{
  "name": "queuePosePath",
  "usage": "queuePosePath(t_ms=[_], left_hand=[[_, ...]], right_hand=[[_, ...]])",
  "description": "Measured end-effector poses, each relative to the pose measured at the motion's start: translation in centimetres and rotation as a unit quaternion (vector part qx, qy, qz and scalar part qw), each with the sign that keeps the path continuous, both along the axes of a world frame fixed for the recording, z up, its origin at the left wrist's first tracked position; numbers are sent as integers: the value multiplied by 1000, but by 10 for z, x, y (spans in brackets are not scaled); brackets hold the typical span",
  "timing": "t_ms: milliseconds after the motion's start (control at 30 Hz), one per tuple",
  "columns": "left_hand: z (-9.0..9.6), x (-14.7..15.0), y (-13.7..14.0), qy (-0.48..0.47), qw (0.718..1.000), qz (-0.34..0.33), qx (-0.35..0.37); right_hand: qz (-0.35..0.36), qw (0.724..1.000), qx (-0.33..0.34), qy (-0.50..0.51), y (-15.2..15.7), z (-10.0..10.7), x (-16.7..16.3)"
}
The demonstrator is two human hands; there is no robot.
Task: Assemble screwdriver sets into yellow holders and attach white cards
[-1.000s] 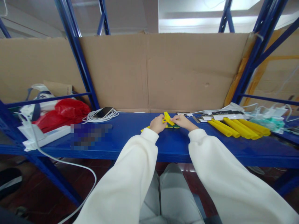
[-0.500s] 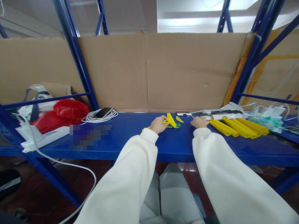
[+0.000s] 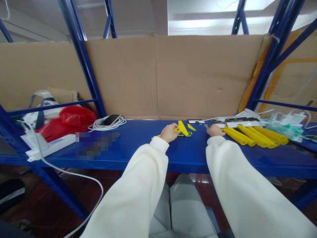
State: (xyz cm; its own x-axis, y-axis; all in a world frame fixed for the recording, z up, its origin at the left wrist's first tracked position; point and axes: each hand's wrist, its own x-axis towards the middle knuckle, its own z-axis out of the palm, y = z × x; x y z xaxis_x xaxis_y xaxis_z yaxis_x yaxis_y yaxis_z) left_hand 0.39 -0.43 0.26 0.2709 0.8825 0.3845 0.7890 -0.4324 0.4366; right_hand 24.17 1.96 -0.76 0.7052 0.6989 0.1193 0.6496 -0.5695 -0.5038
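My left hand (image 3: 169,132) is closed around part of a yellow-and-green toy plane (image 3: 183,129) on the blue bench. Its yellow wing sticks up past my fingers, and a yellow end shows near the cuff. Just right of it lies a loose yellow pointed piece (image 3: 191,127), apart from the plane. My right hand (image 3: 215,131) is closed over the bench, left of the yellow tubes. A small flat grey piece (image 3: 206,126) shows at its fingertips; its exact kind is too small to make out.
Several yellow foam tubes (image 3: 257,136) and black-and-white packets (image 3: 239,121) lie on the right. On the left are a phone (image 3: 111,119) on a coiled white cable, a red bag (image 3: 76,119) and a white box (image 3: 58,145). Cardboard (image 3: 203,76) stands behind the bench (image 3: 188,155).
My right hand has drawn slightly right, and the small grey piece now shows at its fingertips. My left hand keeps hold of the toy plane. The view has shifted slightly.
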Motion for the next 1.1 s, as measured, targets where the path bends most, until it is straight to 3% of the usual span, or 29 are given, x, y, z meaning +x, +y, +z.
queuePosePath(t_ms=[400,567,633,700,867,967,1100], left_hand=[[1,0,-1,2,1000,-4,-3],[1,-1,-2,2,1000,2,-2],[1,-1,-2,3,1000,7,-3],[1,-1,-2,2,1000,12,-4],[3,-1,-3,14,999,32,-2],[3,-1,-4,14,999,47,-2],[2,-2,-2,-3,998,57,-2]], right_hand=[[6,998,28,47,-4,5,-2],[4,993,95,69,3,6,1],[49,985,140,85,7,8,-2],[141,965,181,126,9,9,-10],[378,873,181,248,2,14,-35],[441,840,158,274,-5,16,-43],[478,822,119,285,-9,17,-46]])
